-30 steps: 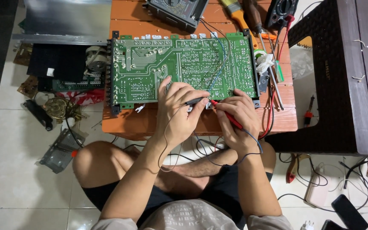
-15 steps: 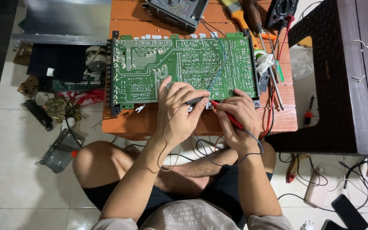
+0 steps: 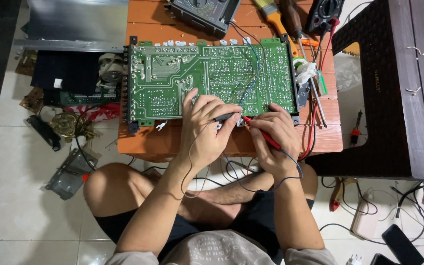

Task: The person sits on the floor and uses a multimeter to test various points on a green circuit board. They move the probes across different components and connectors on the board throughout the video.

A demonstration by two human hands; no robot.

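A large green circuit board [image 3: 207,81] lies solder side up on a low orange wooden table [image 3: 153,140]. My left hand [image 3: 204,127] rests on the board's near edge and holds a black test probe [image 3: 224,117]. Close beside it, my right hand [image 3: 276,137] grips a red test probe [image 3: 261,132]. Both probe tips meet near the board's front edge, right of its middle. Thin black and blue leads trail from the probes over my wrists down to my crossed legs.
Two multimeters [image 3: 199,12] [image 3: 324,13], a brush [image 3: 276,19] and screwdrivers lie at the table's back. A dark wicker stool [image 3: 369,88] stands at the right. Metal chassis parts [image 3: 74,73], a small screwdriver [image 3: 355,130], pliers [image 3: 337,194], cables and a phone [image 3: 401,243] litter the tiled floor.
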